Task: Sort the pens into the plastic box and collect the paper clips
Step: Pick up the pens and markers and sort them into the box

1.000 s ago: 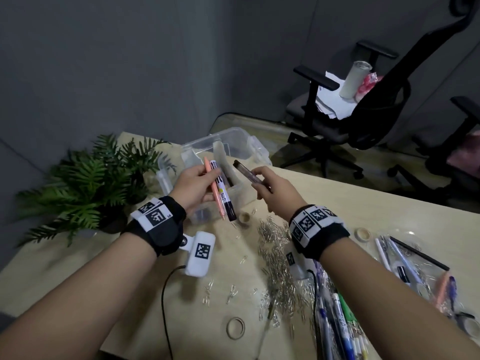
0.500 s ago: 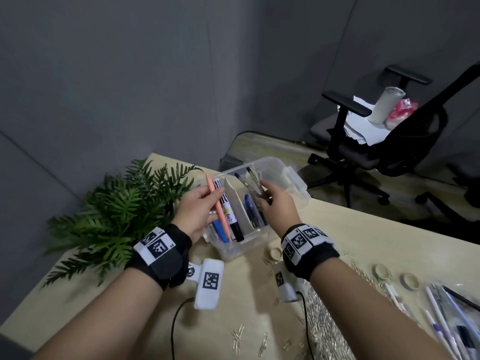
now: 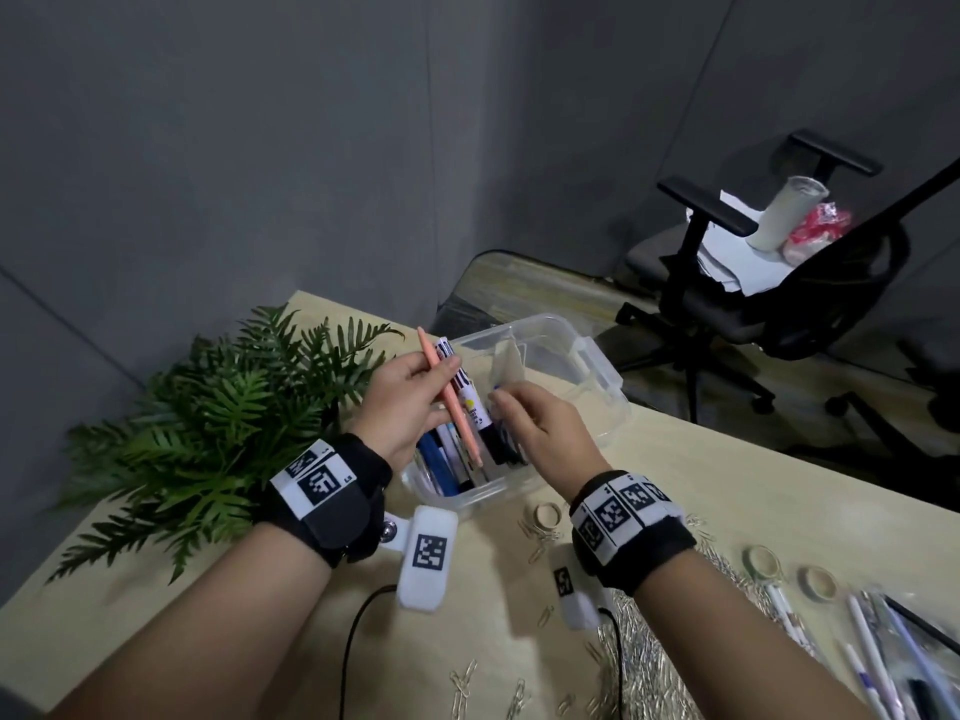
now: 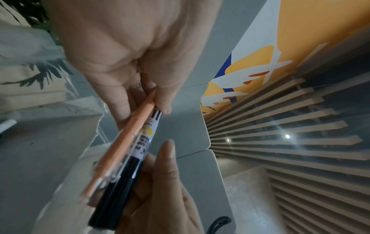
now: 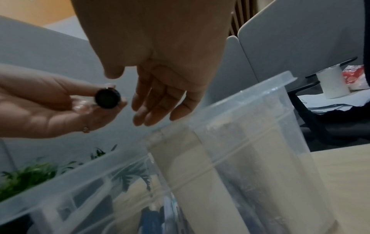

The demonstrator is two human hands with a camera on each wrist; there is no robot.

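Over the box (image 3: pixel 597 366), pens (image 3: pixel 441 459) in its left part, left hand (image 3: pixel 405 402) grips marker (image 3: pixel 470 402) and orange pen (image 3: pixel 452 402); right hand (image 3: pixel 545 433) hangs slack-fingered, empty.

Dim, soft indoor light; wrist views blurred, edges warped.

The right hand (image 5: pixel 160 88) hangs over the clear box (image 5: pixel 250 110), its fingers (image 5: pixel 144 114) straight and loose, holding nothing, tips just above the box rim. To its left the left hand (image 5: pixel 46 110) pinches a marker (image 5: pixel 107 98), seen end-on as a black round cap. Blue pens (image 5: pixel 152 220) lie low in the box, blurred. Green leaves (image 5: pixel 26 175) show behind the box wall. The box stands on the pale counter (image 5: pixel 340 174).
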